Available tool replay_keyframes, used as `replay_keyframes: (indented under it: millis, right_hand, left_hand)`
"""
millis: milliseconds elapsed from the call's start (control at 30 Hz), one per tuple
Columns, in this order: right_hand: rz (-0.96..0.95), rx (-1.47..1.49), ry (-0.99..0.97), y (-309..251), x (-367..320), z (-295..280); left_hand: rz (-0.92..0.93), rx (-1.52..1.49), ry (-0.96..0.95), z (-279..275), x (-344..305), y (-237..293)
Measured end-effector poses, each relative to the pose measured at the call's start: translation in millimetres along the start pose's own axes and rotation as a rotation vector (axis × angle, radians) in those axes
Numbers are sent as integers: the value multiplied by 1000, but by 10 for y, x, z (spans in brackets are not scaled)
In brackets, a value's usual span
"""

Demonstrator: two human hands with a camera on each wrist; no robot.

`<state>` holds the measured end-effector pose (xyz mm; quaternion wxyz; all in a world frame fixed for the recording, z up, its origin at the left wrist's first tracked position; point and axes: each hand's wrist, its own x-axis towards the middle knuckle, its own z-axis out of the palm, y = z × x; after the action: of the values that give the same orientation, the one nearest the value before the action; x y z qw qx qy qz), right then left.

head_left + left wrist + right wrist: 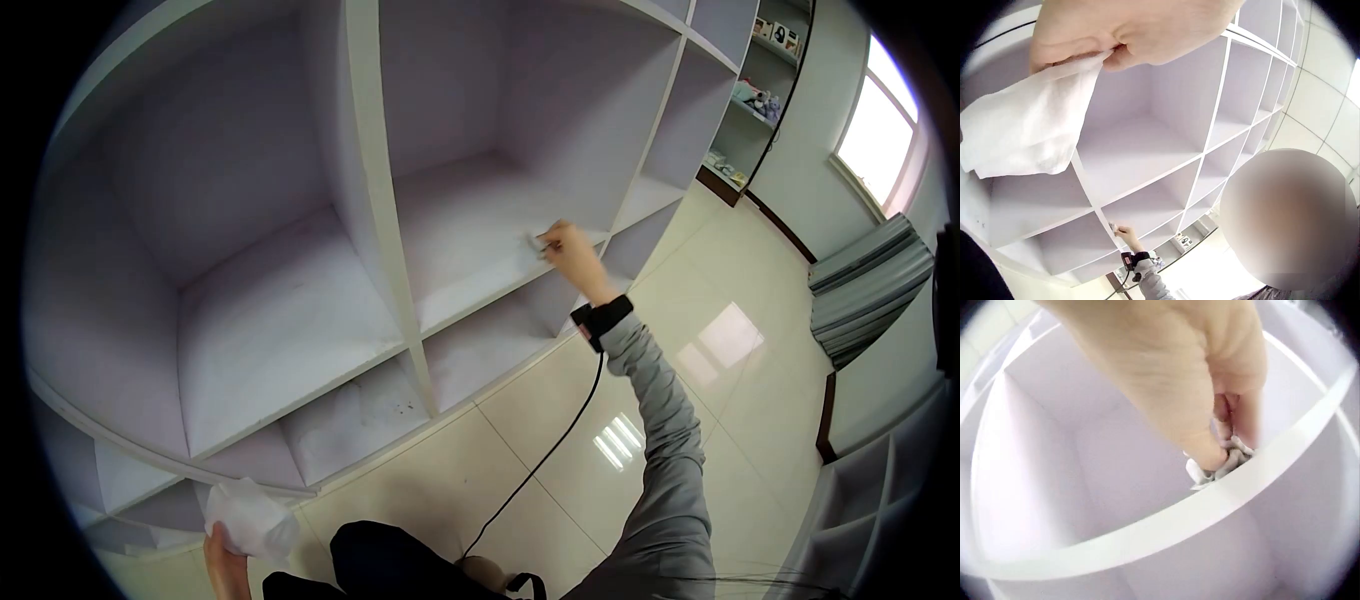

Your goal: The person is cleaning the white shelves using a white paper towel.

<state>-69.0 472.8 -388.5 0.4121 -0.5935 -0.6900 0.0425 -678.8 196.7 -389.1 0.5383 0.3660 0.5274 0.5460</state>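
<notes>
My right hand (575, 257) pinches a crumpled greyish-white tissue (1225, 467) between thumb and fingers. It is at the front edge of a pale lilac shelf board (470, 225), in the right-hand large cubby. In the right wrist view the thumb and bent fingers press the wad down close behind the white shelf edge (1166, 534). Low at the left, in front of the shelving, my left hand (226, 565) grips a white tissue (1029, 122). That tissue hangs loosely from the fingers in the left wrist view, with part of the fingers hidden behind the palm.
An upright divider (372, 170) separates the two large cubbies. Lower cubbies run beneath, one with dark specks (405, 407). A black cable (540, 465) hangs from the right wrist towards the legs. Glossy tiled floor (640, 400) lies to the right, with a grey curtain (870, 290) beyond.
</notes>
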Motion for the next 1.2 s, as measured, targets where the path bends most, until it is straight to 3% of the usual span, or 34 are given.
replay_keyframes:
  millis: [67,133,200,267,400,433,467,567,633,733,800,867,900,967,1033,1100,1167,1200]
  right_hand:
    - [113,-105,60,186,145,-186]
    - [56,-358,201,670,320,-225]
    - [53,-461,219,788,429,-212]
    - [64,-598,256,763,469,-211]
    - [5,-563,200,648,473,-19]
    - [-14,-536,83,472,485,118]
    - [-283,-457,124,134,380,202]
    - [-259,-162,-45,-680,307,748]
    - [-371,-32,-79,-986,280,1178]
    - [-411,225,-185,-1363,211,1242]
    - [-332,280,-291,-1286,243,1175]
    - [-347,46,-80,-840,407,1115]
    - [-172,98,-119,-583,521,960]
    - [52,111,26,81,708,705]
    - [120,-331,41,393,816,284]
    - [91,-373,221,698,913,186]
    - [164,-363,63,653,1023,133]
    - [90,-438,-19,617,1069,158]
  left_hand:
    - [5,14,25,-5,-33,-7]
    - [5,4,20,-50,-41,-18]
    - [6,17,28,-81,-44,-11]
    - [0,40,37,-106,-45,-1]
    - [-17,63,33,-65,-19,-26]
    - [-29,62,32,-38,-20,-44]
    - [-31,65,25,-9,-14,-42]
    - [-21,27,-48,30,28,-88]
    - [-47,-7,-8,-83,55,-180]
    - [-30,-38,38,-113,40,-182]
    - [-19,-23,30,-81,37,-128]
    - [-11,11,13,-31,17,-43]
    - [-5,29,6,-8,8,2]
    - [6,47,8,27,-9,63]
    - [11,62,-24,64,-37,77]
    - [16,61,-4,67,-53,60]
    - [12,53,11,47,-44,14]
    - [9,53,6,34,-35,-4]
